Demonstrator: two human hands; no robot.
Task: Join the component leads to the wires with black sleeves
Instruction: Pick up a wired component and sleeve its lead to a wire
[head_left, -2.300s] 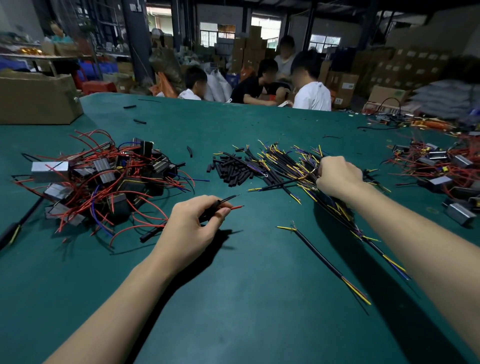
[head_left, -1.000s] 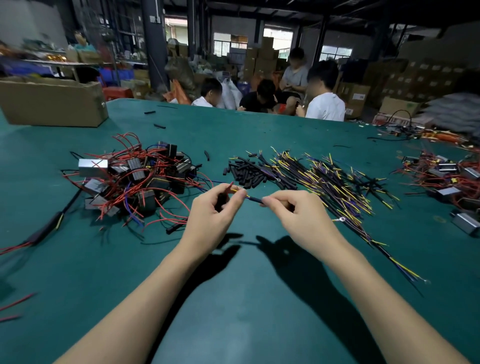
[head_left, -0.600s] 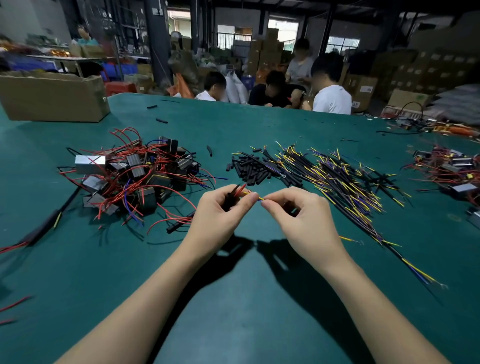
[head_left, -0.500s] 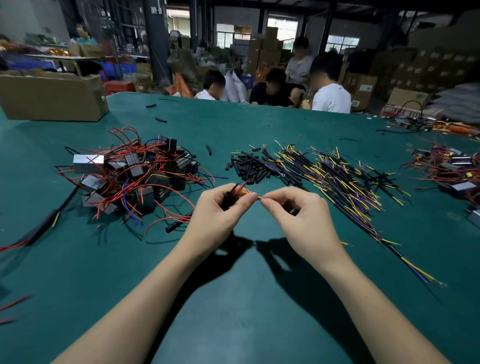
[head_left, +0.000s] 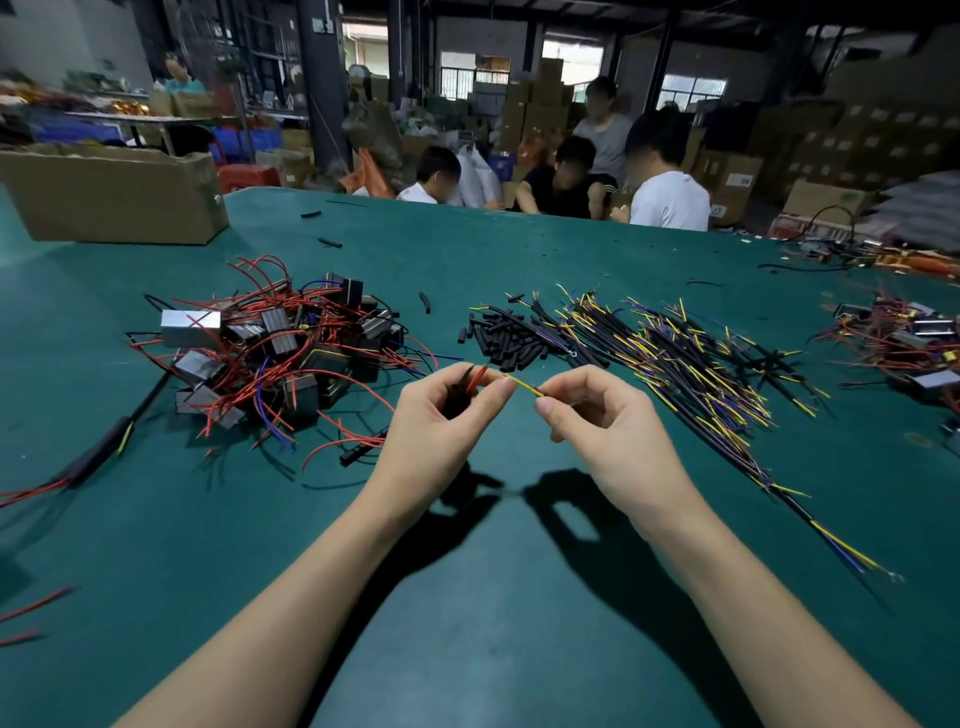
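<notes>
Green table (head_left: 467, 597), frame centre: left hand (head_left: 441, 421) pinches red leads (head_left: 477, 375), right hand (head_left: 597, 421) pinches yellow wire (head_left: 522, 385), tips aligned for joining

A broad table (head_left: 467, 597) covered in dark green matting carried everything. On its left lay a tangled heap of boxy components (head_left: 270, 353) with red and blue leads, and beyond it, near the far left edge, stood a cardboard box (head_left: 114, 195). Near the middle sat a small pile of short black sleeves (head_left: 506, 340), touching a wide spread of black-sheathed wires (head_left: 691, 364) with yellow and purple ends — these fanned toward the right. A second heap of components (head_left: 909, 343) lay at the right edge. Loose red wires (head_left: 31, 613) and a black sleeved lead (head_left: 104, 447) lay at the left — a few stray sleeve pieces (head_left: 330, 242) farther back.
</notes>
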